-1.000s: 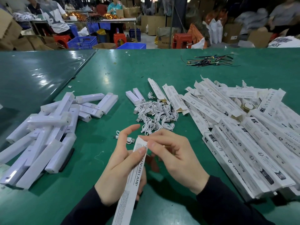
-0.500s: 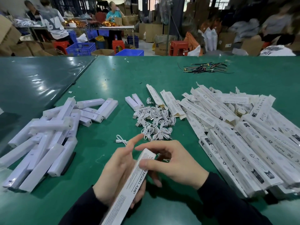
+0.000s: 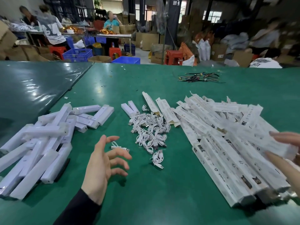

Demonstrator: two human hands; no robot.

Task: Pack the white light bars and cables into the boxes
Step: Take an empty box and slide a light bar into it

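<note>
Left hand [image 3: 103,166] hovers over the green felt-like tabletop [image 3: 162,200], fingers spread and loosely curled, gripping nothing, tips just short of a lone coiled white cable [image 3: 119,147] that sits apart from the heap, likely the next pick. Right hand [image 3: 285,148] shows at the frame edge, fingers straight and apart, blurred, over the heap of long white printed cardboard boxes [image 3: 227,159]; whether it touches a box I cannot tell. Looks like it is parking or fetching one there. Out from the hands: the tangle of small white cables [image 3: 149,129] sits dead centre, within reach of both. The white plastic light bars [image 3: 40,143] lie stacked at the left, well apart from the boxes. Supplies left, cartons right, a sensible assembly line.
</note>
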